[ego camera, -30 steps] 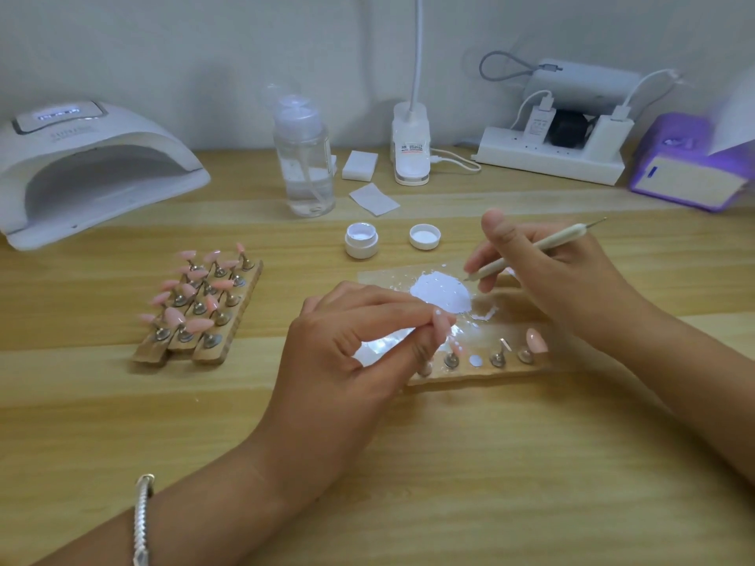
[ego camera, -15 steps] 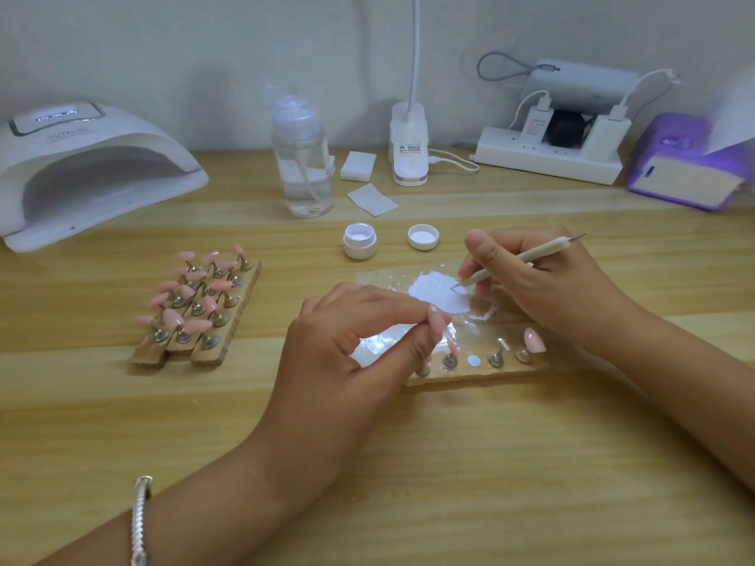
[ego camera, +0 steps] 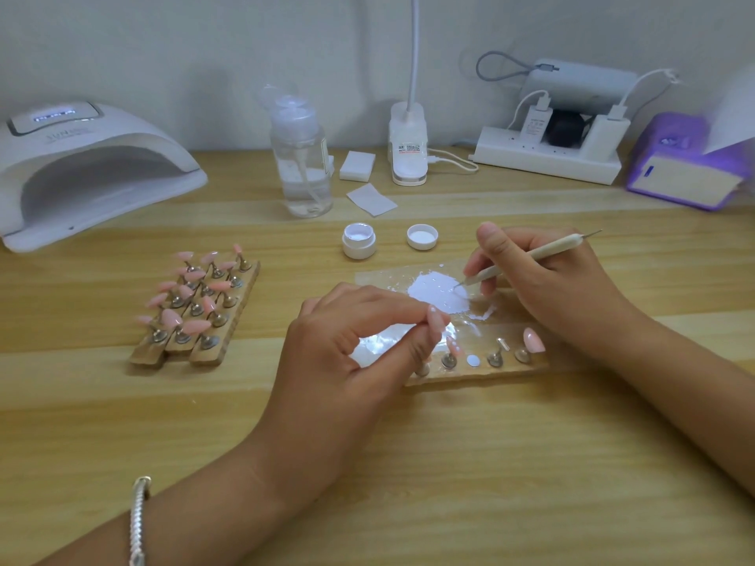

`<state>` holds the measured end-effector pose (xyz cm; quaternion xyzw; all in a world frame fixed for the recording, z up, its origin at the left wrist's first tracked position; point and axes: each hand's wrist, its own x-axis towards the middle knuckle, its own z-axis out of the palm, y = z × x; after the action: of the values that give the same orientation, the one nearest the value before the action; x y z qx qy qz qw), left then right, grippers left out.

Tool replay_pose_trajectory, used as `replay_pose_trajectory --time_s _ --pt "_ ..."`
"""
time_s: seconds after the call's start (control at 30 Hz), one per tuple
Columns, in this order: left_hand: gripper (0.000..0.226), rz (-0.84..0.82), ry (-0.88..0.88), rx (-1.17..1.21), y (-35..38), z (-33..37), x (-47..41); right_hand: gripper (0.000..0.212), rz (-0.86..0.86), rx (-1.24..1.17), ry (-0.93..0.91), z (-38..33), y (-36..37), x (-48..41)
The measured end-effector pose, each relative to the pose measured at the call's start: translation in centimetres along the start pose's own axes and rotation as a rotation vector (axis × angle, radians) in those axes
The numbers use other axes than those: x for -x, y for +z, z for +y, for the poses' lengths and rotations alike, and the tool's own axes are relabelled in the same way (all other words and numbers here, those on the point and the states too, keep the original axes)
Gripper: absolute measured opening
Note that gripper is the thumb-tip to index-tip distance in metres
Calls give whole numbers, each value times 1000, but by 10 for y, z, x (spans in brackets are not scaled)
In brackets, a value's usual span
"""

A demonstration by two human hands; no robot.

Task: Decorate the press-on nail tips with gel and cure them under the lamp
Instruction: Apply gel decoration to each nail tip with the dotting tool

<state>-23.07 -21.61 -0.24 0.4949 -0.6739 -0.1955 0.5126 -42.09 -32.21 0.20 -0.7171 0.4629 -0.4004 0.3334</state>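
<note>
My left hand (ego camera: 347, 353) pinches a pink nail tip (ego camera: 436, 319) on its small stand, between thumb and forefinger, above the left end of a wooden holder strip (ego camera: 482, 371). My right hand (ego camera: 547, 279) grips a thin dotting tool (ego camera: 531, 257) like a pen, with its point down in a patch of white gel (ego camera: 435, 294) on a clear sheet. Another pink tip (ego camera: 533, 340) stands at the strip's right end. An open gel pot (ego camera: 358, 240) and its lid (ego camera: 422, 236) sit just behind. The white curing lamp (ego camera: 81, 169) stands at the far left.
Wooden strips with several pink tips (ego camera: 196, 308) lie left of centre. A clear pump bottle (ego camera: 301, 157), white pads (ego camera: 357, 166), a desk lamp base (ego camera: 408, 149), a power strip with chargers (ego camera: 547, 157) and a purple device (ego camera: 690, 165) line the back edge.
My right hand came down and left, bringing the tool's point from above the sheet into the white gel patch. My left hand has held the nail tip almost still.
</note>
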Motion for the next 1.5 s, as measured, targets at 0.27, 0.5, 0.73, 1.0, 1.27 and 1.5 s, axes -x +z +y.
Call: replay_pose_trajectory --time_s 0.27,0.5,0.73,1.0,1.27,1.5 --pt "5 -3 -6 -2 0 0 0 46 7 -21 -5 1 0 0" --pt "5 -2 -6 -3 0 0 0 47 5 -14 -17 1 1 1" --pt "4 -2 -3 3 1 0 0 49 20 -39 -11 -1 1 1" --pt "4 -1 -15 1 0 1 0 51 35 -62 -4 -4 0 3" --pt "4 -2 -19 -10 0 0 0 41 41 -107 11 -2 3 3" --pt "6 -8 -8 -7 0 0 0 32 -32 -131 -12 1 3 2"
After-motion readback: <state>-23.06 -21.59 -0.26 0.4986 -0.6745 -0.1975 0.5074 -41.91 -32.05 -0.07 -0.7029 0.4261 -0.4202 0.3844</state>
